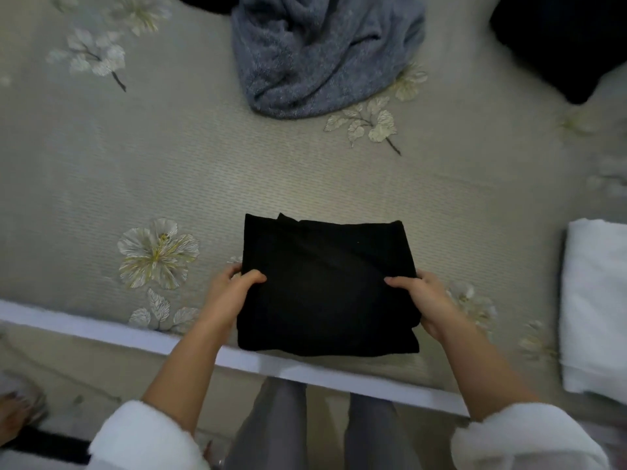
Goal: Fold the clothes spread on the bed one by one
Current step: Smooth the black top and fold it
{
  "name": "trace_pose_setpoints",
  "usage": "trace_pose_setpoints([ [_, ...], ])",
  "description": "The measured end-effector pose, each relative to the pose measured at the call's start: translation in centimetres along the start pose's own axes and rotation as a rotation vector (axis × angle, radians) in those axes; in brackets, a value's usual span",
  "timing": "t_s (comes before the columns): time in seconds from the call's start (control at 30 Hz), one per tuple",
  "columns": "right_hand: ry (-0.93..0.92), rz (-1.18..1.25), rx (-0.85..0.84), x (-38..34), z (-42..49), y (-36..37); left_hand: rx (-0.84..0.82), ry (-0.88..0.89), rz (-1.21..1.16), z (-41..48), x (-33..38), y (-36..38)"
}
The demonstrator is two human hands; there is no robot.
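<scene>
A black garment (325, 286), folded into a thick square, lies near the front edge of the bed (135, 171). My left hand (230, 293) grips its left edge, thumb on top and fingers under the fabric. My right hand (427, 300) grips the right edge the same way. A crumpled grey-blue garment (322, 52) lies unfolded at the far middle of the bed.
A folded white cloth (597, 307) sits at the right edge of the bed. A dark item (570, 42) lies at the far right corner. The bed's white front rail (135, 334) runs across below the black garment. A bare foot (17, 415) shows at lower left.
</scene>
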State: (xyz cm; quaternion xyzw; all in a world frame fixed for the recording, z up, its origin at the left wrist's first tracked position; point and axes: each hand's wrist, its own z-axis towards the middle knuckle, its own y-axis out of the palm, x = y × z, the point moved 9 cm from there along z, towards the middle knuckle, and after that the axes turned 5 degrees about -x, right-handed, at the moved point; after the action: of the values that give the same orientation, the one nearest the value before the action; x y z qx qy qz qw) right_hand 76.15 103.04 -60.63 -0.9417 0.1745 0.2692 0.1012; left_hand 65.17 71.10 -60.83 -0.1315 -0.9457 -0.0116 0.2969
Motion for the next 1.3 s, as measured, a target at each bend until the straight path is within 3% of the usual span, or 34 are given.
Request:
trace_pose_setpoints([
  [0.2,0.016,0.244,0.098,3.2,-5.6,-12.2,-0.179,0.092,0.099,-3.8,3.7,12.9],
  [0.53,0.016,0.575,0.393,11.2,-11.7,-35.9,-0.543,0.203,0.479,-8.5,6.8,42.6],
  [0.7,0.076,0.848,0.553,16.0,-12.7,-42.2,-0.708,0.327,0.784,-10.6,8.0,56.0],
  [0.9,0.057,1.182,0.604,17.7,-11.0,-44.4,-0.713,0.534,0.945,-10.2,10.2,68.6],
  [1.03,0.088,1.188,0.639,18.2,-9.0,-46.1,-0.611,0.521,1.123,-7.1,9.0,72.5],
  [1.13,0.163,1.170,0.670,19.9,-8.3,-46.6,-0.531,0.285,1.334,-4.1,5.1,71.1],
  [1.3,0.240,1.155,0.668,22.1,-7.8,-46.0,-0.546,0.213,1.379,-3.2,2.3,69.3],
])
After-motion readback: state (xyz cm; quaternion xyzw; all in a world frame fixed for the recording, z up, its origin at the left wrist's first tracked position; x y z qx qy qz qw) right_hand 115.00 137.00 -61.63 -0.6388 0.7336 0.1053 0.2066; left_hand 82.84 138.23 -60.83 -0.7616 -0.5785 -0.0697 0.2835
